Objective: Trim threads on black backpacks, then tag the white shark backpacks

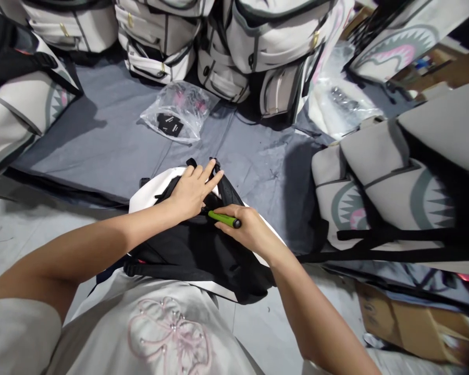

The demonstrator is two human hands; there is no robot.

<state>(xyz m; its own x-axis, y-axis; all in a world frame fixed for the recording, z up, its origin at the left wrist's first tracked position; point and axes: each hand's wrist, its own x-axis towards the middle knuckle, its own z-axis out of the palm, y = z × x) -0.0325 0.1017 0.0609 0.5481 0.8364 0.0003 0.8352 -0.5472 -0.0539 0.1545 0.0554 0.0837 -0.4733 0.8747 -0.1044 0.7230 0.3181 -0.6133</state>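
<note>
A black and white backpack (187, 250) lies back-side up on my lap, its black straps facing me. My left hand (193, 190) rests flat on its top end with the fingers stretched out and pressed on the fabric. My right hand (248, 229) is closed around a green-handled tool (224, 219), which looks like a small cutter or pen. The tool's tip points left toward the black fabric just under my left hand.
Stacks of white shark-mouth backpacks (266, 41) ring a grey cloth (113, 140) on the floor. A clear plastic bag (177, 112) of small black parts lies on the cloth. More bags (406, 187) pile at right, with a cardboard box (410, 323) below them.
</note>
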